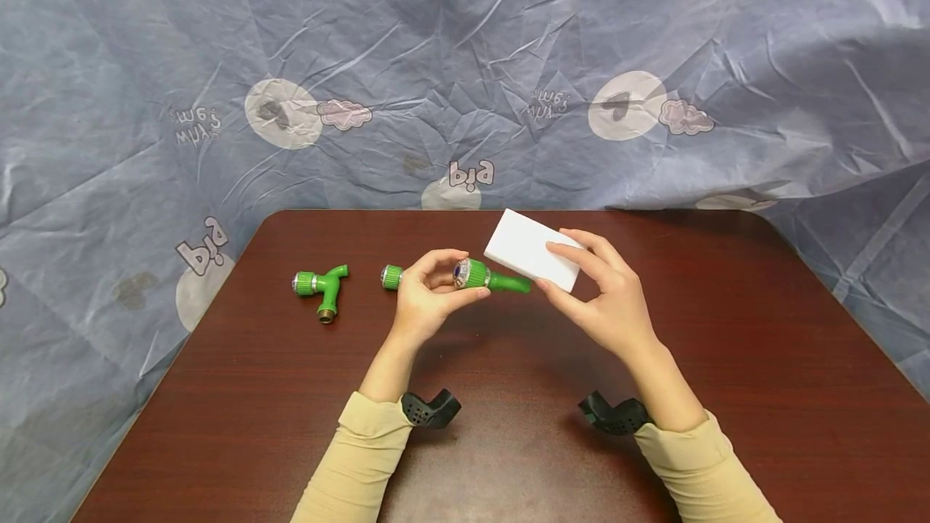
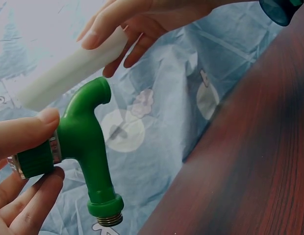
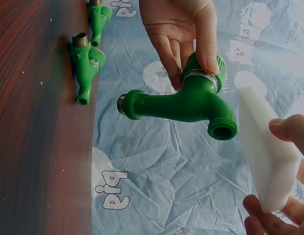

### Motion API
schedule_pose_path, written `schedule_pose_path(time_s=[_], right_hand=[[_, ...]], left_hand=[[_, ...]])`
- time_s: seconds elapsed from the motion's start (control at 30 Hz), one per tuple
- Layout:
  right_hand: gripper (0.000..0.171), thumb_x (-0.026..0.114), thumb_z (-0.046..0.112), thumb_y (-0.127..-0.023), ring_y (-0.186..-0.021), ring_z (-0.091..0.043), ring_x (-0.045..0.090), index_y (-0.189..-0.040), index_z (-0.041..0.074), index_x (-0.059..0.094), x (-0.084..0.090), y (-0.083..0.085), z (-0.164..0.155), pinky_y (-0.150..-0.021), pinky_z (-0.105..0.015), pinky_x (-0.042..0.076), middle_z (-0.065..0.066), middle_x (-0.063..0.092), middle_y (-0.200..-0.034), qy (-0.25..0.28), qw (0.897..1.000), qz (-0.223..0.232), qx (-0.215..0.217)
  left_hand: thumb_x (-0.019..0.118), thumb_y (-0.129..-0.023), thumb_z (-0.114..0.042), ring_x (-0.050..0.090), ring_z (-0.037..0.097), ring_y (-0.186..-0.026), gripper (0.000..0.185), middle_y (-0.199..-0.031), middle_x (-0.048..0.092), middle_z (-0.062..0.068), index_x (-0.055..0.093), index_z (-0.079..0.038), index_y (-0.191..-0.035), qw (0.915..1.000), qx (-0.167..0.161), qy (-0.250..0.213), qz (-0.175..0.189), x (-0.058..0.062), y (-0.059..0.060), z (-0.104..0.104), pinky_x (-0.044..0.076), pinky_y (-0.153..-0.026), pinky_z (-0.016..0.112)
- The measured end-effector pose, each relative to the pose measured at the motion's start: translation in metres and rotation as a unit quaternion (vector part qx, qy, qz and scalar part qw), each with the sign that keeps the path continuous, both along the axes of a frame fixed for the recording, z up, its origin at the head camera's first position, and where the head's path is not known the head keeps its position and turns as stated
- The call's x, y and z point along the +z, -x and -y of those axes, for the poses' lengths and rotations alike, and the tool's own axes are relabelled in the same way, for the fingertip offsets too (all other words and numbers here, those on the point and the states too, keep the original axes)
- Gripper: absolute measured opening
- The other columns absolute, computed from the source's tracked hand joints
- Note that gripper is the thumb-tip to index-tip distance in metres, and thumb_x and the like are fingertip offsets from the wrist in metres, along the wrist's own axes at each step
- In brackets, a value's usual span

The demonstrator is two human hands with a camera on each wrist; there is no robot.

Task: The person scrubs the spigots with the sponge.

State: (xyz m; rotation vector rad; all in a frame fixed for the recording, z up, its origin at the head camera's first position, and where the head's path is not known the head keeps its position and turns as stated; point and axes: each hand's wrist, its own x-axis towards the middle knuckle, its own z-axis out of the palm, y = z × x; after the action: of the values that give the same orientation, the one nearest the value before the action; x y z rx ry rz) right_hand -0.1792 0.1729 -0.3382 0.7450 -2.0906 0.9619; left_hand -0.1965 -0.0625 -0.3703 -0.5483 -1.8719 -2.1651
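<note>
Head view: L hand (image 1: 420,297) grips green tap (image 1: 510,283) by its knob (image 1: 476,274), ctr frame; R hand (image 1: 613,297) holds white block (image 1: 526,247) just beside it. Status (est.): green tap unfinished; far-left tap (image 1: 329,290) and part-hidden tap (image 1: 391,277) on table (image 1: 291,394), ctr-left, done or pending: can't tell.

L wrist view: green tap ctr-left, white block upper left.

R wrist view: green tap ctr, L hand top, R hand lower right.

Two green taps (image 1: 330,290) on a reddish-brown wood-grain table (image 1: 726,329)
</note>
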Motion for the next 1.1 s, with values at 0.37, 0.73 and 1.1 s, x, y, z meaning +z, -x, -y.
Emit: schedule_pose_path(time_s=[0.37, 0.73, 1.1], right_hand=[[0.042, 0.080, 0.011, -0.065, -0.104, -0.026, 0.057, -0.106, 0.013, 0.071, -0.0016, -0.0003, 0.0031, -0.078, -0.035, 0.044, -0.008, 0.061, -0.117, -0.033, 0.999, -0.020, -0.013], [0.038, 0.077, 0.017, -0.070, -0.106, -0.026, 0.056, -0.107, 0.011, 0.070, -0.0015, -0.0004, 0.0044, -0.086, -0.025, 0.042, -0.011, 0.059, -0.120, -0.025, 0.999, -0.040, 0.017], [0.041, 0.079, 0.014, -0.068, -0.107, -0.025, 0.057, -0.108, 0.012, 0.070, -0.0021, 0.0008, 0.0030, -0.084, -0.028, 0.042, -0.011, 0.060, -0.119, -0.006, 0.998, -0.054, -0.029]], left_hand=[[0.078, -0.062, 0.016, 0.066, 0.015, -0.071, 0.051, -0.094, 0.059, 0.006, 0.057, 0.010, -0.108, 0.9989, 0.029, -0.034, -0.010, -0.0002, 0.0016, 0.0015, 0.056, -0.064, 0.029], [0.076, -0.060, 0.020, 0.064, 0.011, -0.069, 0.051, -0.094, 0.058, 0.005, 0.055, 0.011, -0.106, 0.9975, 0.040, -0.057, -0.007, -0.0008, 0.0026, 0.0017, 0.055, -0.060, 0.024], [0.077, -0.064, 0.015, 0.063, 0.012, -0.067, 0.051, -0.091, 0.056, 0.005, 0.053, 0.011, -0.108, 0.9975, 0.039, -0.058, 0.005, -0.0007, 0.0025, 0.0012, 0.054, -0.059, 0.022]])
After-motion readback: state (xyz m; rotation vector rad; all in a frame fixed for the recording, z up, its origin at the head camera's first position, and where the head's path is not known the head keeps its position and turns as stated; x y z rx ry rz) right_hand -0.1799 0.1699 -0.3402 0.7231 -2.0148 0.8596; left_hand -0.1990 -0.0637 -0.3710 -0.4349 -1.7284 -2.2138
